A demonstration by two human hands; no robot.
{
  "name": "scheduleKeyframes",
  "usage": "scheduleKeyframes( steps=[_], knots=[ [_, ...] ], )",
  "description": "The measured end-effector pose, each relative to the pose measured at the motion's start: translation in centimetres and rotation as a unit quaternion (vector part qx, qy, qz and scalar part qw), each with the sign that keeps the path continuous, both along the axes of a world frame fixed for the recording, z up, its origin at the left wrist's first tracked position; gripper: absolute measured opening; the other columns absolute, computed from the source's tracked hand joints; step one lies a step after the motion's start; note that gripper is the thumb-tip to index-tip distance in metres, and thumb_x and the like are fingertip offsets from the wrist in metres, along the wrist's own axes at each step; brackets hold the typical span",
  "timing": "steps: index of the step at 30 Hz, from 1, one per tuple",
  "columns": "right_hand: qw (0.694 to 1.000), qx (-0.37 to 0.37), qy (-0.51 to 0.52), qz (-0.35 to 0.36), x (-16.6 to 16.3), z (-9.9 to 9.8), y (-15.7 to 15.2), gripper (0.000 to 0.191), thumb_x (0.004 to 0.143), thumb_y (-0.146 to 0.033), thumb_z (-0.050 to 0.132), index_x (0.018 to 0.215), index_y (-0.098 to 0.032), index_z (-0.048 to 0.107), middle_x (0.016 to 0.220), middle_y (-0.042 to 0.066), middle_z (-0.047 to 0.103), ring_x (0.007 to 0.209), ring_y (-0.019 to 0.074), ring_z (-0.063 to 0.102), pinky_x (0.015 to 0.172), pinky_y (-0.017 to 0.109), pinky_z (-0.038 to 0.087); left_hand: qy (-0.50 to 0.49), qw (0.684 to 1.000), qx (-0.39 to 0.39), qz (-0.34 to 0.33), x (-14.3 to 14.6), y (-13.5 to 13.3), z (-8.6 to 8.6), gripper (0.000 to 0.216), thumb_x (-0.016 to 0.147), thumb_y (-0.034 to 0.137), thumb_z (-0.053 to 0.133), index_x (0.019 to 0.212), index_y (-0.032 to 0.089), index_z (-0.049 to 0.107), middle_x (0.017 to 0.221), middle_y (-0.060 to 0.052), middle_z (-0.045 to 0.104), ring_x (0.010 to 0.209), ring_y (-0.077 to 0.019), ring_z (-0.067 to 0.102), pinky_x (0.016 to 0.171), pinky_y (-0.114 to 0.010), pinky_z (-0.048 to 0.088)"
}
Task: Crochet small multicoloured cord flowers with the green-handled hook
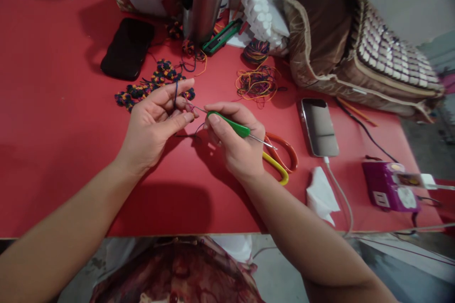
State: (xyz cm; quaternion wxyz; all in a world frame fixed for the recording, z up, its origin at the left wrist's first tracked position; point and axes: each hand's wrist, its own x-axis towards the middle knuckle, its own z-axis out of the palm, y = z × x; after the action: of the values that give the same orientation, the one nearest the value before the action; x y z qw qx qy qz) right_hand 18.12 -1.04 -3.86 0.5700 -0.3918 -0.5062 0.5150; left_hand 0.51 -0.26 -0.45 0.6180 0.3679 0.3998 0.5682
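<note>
Between thumb and fingers, my left hand [152,123] pinches a small bit of multicoloured yarn [192,108], and a dark strand loops over its raised index finger. My right hand [238,137] is closed round the green handle of a crochet hook [232,124]. One thin metal end of the hook reaches the yarn at my left fingertips; the other end sticks out behind the right hand. Dark and orange crocheted pieces [159,78] lie just beyond my left hand. A loose tangle of yarn [258,83] rests past my right hand, beside a wound yarn ball [256,51].
Scissors with red and yellow handles [289,156] lie partly behind my right hand. Around the red table [53,151] are a black phone [128,49], a charging phone [320,128], a tissue [322,196], a purple box [389,184], a green cutter [222,38], a metal flask [208,0] and a brown bag [327,33].
</note>
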Motion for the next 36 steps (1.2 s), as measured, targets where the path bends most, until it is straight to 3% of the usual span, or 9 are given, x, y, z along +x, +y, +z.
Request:
scheduleKeyframes(
  steps=[4,8,12,25,30,36],
  knots=[
    [1.000,-0.006,0.006,-0.001,-0.1,0.1,0.1,0.027,0.099,-0.050,0.090,0.115,-0.029,0.086,0.088,-0.001,0.082,0.068,0.0138,0.070,0.069,0.031,0.063,0.005,1.000,-0.004,0.009,0.0,0.1,0.0,0.041,0.079,0.006,0.096,0.112,0.030,0.093,0.088,0.002,0.075,0.088,-0.0143,0.073,0.093,-0.026,0.065],
    [1.000,0.005,0.018,-0.002,-0.2,0.2,0.0,0.023,0.100,-0.046,0.090,0.115,-0.029,0.087,0.087,-0.002,0.081,0.068,0.0122,0.069,0.069,0.029,0.061,0.011,0.999,0.050,-0.017,-0.5,0.5,-1.4,0.047,0.081,0.012,0.100,0.121,0.035,0.091,0.089,0.002,0.077,0.089,-0.0176,0.073,0.087,-0.030,0.066],
    [0.999,0.009,0.041,0.007,-0.2,0.1,-0.1,0.017,0.100,-0.040,0.091,0.114,-0.030,0.088,0.086,-0.003,0.080,0.065,0.0104,0.066,0.067,0.028,0.059,0.018,0.995,0.087,-0.038,-1.0,0.9,-2.7,0.049,0.087,0.013,0.097,0.130,0.036,0.089,0.094,0.002,0.077,0.093,-0.0172,0.077,0.094,-0.033,0.066],
    [0.999,0.012,0.031,0.011,-0.1,0.0,0.0,0.020,0.100,-0.042,0.091,0.115,-0.029,0.087,0.086,-0.003,0.080,0.063,0.0112,0.064,0.065,0.030,0.057,-0.071,0.994,-0.007,-0.077,-1.2,1.1,-1.7,0.048,0.080,0.007,0.095,0.123,0.027,0.089,0.086,0.003,0.075,0.080,-0.0148,0.075,0.086,-0.031,0.066],
    [1.000,0.004,0.007,0.011,-0.2,0.1,-0.1,0.026,0.100,-0.048,0.089,0.118,-0.029,0.086,0.088,-0.002,0.080,0.064,0.0128,0.064,0.066,0.032,0.058,-0.035,0.998,0.029,-0.054,-1.0,0.9,-1.9,0.047,0.083,0.009,0.096,0.124,0.029,0.088,0.090,0.002,0.074,0.086,-0.0159,0.073,0.087,-0.033,0.062],
    [1.000,-0.001,0.003,0.008,-0.1,0.1,0.1,0.028,0.100,-0.049,0.089,0.118,-0.029,0.086,0.089,-0.002,0.079,0.066,0.0131,0.065,0.068,0.032,0.059,0.024,0.997,0.070,-0.016,-0.7,0.8,-2.2,0.049,0.081,0.015,0.103,0.126,0.032,0.091,0.091,0.001,0.070,0.081,-0.0148,0.066,0.076,-0.031,0.055]
  ],
)
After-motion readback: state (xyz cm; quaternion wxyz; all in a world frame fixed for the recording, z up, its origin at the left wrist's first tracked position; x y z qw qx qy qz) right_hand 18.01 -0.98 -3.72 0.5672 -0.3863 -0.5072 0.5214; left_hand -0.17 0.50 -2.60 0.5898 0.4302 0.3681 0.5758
